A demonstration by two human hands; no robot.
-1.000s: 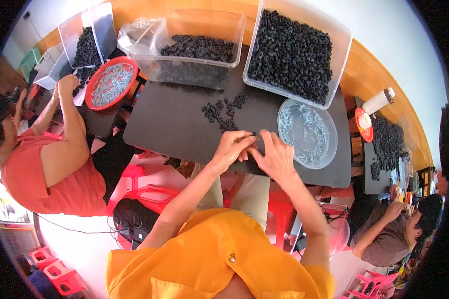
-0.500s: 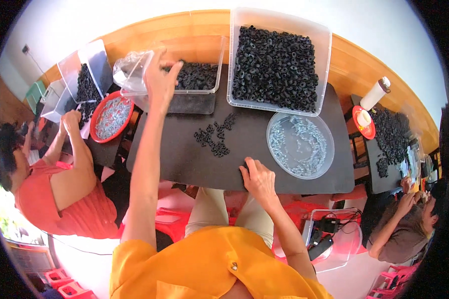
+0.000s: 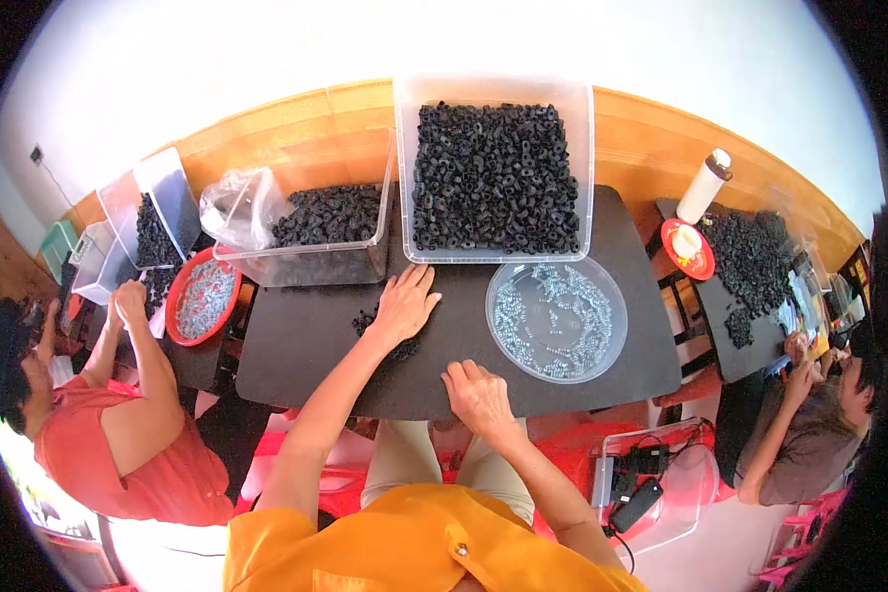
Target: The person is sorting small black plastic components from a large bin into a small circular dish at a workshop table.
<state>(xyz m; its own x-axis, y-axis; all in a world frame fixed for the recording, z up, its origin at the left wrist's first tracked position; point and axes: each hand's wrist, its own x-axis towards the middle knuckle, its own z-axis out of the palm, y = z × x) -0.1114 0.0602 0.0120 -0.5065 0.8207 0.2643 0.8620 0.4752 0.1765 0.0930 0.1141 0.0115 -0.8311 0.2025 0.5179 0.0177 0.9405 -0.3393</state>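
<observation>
My left hand (image 3: 405,306) lies palm down on the dark table with its fingers stretched out. It partly covers a small heap of black ring-like parts (image 3: 404,349), some of which show beside the wrist. Close to the table's near edge rests my right hand (image 3: 478,399), its fingers curled in; whatever they may hold is hidden. To its right sits a round clear tray (image 3: 556,372) with many small shiny metal pieces (image 3: 594,335). Beyond my hands stands a large clear bin (image 3: 405,187) filled with black parts (image 3: 493,178).
Left of the big bin, a clear box (image 3: 306,268) holds more black parts, with a crumpled plastic bag (image 3: 242,207) at its side. Two people work at side tables, near a red basin (image 3: 174,314) on the left and a white bottle (image 3: 703,187) on the right.
My left hand has come from above the clear box down to the table, onto the small heap. My right hand stays by the near edge, fingers more curled. The whole view has shifted.
</observation>
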